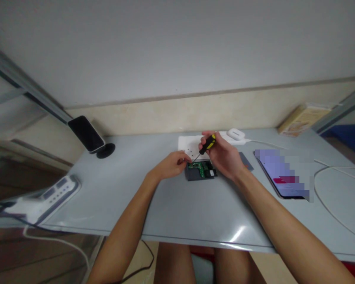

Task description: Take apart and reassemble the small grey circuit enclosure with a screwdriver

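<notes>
A yellow-and-black screwdriver [208, 144] is gripped in my right hand [227, 157], its thin shaft slanting down to the left. The tip meets the upper left part of a green circuit board [201, 169], which sits in a dark flat casing [193, 174] on the table. At that same corner, the bent fingers of my left hand [173, 165] come together beside the screwdriver tip and touch the casing's edge. Whatever is between those fingertips is too small to make out. Just behind the casing lies a white sheet or pad [185, 142] with several small dark specks on it.
A grey card-like piece [246, 161] lies right of my right hand. Farther right are a large phone [279, 173] and a white cable [322, 197]. A white earbud case [236, 134] and a box [303, 118] stand behind. Leftward are a phone on a stand [86, 134] and a power strip [51, 199].
</notes>
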{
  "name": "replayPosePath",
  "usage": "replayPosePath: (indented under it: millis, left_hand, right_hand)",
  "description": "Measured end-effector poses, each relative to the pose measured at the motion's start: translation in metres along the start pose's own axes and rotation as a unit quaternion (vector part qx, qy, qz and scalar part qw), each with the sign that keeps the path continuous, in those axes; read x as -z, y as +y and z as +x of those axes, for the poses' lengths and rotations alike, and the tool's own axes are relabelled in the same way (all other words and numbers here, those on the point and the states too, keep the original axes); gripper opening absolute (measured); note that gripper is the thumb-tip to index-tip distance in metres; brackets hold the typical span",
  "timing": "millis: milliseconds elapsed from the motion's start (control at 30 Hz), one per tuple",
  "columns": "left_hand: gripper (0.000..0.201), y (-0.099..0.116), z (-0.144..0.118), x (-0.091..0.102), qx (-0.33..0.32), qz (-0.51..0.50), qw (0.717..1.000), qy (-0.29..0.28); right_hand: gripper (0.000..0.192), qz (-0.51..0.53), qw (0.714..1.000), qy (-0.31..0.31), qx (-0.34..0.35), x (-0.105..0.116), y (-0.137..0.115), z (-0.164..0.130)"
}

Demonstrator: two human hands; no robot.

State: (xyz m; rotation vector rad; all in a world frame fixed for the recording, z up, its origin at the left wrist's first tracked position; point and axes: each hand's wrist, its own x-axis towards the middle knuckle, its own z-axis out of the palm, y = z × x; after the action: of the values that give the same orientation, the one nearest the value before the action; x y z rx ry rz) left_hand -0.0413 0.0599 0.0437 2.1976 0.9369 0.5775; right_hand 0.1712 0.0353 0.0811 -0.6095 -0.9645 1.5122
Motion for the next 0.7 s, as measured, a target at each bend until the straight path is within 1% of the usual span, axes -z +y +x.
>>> replayPosePath:
  millis: [100,233,300,400,467,567,633,700]
  left_hand:
    - [0.029,-0.002,0.0,-0.001,-0.004,-0.002,1.0,0.003]
    - [0.029,-0.002,0.0,-0.001,-0.006,-0.001,1.0,0.002]
    - [0.029,-0.002,0.001,-0.001,-0.004,0.0,1.0,0.002]
    - [0.03,-0.001,0.001,-0.001,-0.003,0.001,1.0,0.002]
    - [0.03,-0.001,0.001,-0.001,-0.005,0.002,1.0,0.001]
    - [0.03,-0.002,0.001,-0.001,0.006,-0.003,1.0,0.006]
    - [0.03,-0.003,0.0,-0.002,0.012,-0.008,1.0,0.009]
    - [0.03,-0.004,0.001,-0.002,0.012,-0.009,1.0,0.007]
  right_hand:
    - [0.034,-0.032,0.999,-0.012,0.01,0.002,-0.001,-0.002]
    - [0.043,-0.026,0.999,-0.011,0.022,0.002,0.006,-0.001]
    - [0.04,-0.011,0.999,-0.001,0.036,0.001,0.007,0.001]
    - [0.038,0.01,1.0,0.008,0.025,0.0,0.003,0.002]
    - [0.035,0.0,1.0,0.003,0.009,0.002,-0.002,0.001]
    - [0.028,-0.027,1.0,-0.014,0.006,0.004,-0.004,-0.001]
    - [0.033,-0.032,0.999,-0.026,0.002,0.004,-0.001,-0.002]
    - [0.039,-0.03,0.999,-0.025,0.011,0.002,0.004,-0.001]
